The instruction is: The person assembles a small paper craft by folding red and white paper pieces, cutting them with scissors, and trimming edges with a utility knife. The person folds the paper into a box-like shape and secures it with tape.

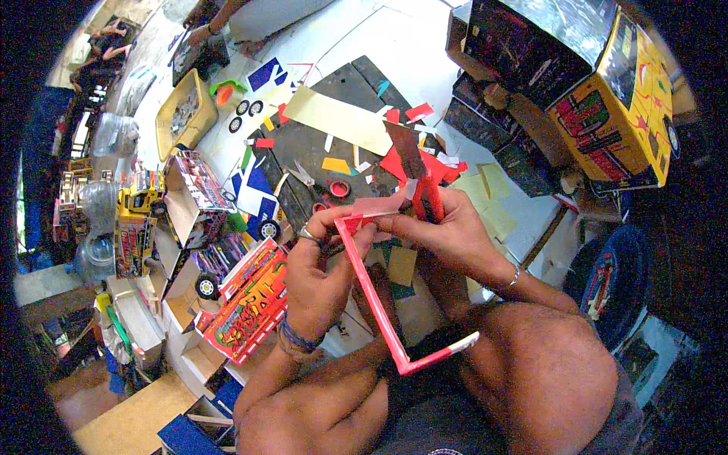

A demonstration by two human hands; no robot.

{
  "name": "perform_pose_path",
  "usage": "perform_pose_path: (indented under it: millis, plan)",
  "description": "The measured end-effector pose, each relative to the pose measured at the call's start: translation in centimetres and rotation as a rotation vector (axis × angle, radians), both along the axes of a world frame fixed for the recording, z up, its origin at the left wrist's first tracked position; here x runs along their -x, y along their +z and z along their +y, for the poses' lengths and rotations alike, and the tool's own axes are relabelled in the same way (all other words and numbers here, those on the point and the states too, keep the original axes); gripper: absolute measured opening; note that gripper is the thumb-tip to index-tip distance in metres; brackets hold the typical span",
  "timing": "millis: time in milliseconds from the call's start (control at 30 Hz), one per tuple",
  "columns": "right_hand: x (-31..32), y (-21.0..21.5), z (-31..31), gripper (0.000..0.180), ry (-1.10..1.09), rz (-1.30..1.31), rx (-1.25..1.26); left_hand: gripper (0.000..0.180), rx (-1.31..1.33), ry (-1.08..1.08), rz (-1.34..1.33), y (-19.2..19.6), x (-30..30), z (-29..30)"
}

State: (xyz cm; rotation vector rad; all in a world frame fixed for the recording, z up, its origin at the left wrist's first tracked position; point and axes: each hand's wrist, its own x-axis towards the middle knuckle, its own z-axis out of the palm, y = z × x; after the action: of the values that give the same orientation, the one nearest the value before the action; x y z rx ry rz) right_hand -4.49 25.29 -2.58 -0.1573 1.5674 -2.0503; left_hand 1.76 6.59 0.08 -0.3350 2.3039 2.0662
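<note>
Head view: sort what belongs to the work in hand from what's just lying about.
Apparently in the work:
red angled frame, held by the left hand and right hand
pinkish strip at its upper end
red item, kind unclear, in the right hand

Lying about, though some may serve:
scissors
pale yellow sheet
loose wheels
yellow tub
large yellow model vehicle

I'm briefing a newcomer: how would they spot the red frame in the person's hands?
Start at the bare legs at the bottom. Above them, the left hand and right hand meet at the top of a red frame. Unlike the flat red scraps beyond, it bends at sharp corners and has a white tip.
</note>
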Motion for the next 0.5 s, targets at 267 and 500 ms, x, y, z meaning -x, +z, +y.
perform_pose_path:
  millis: [267, 500]
  plan:
    - [-0.02, 0.08, 0.04, 0.024, -0.003, 0.025, 0.105, 0.03, 0.164, 0.012, 0.11, -0.37, 0.49, 0.27]
    - [0.1, -0.65, 0.6, 0.028, 0.01, 0.362, -0.096, 0.034, 0.115, 0.011, 0.105, 0.26, 0.37, 0.37]
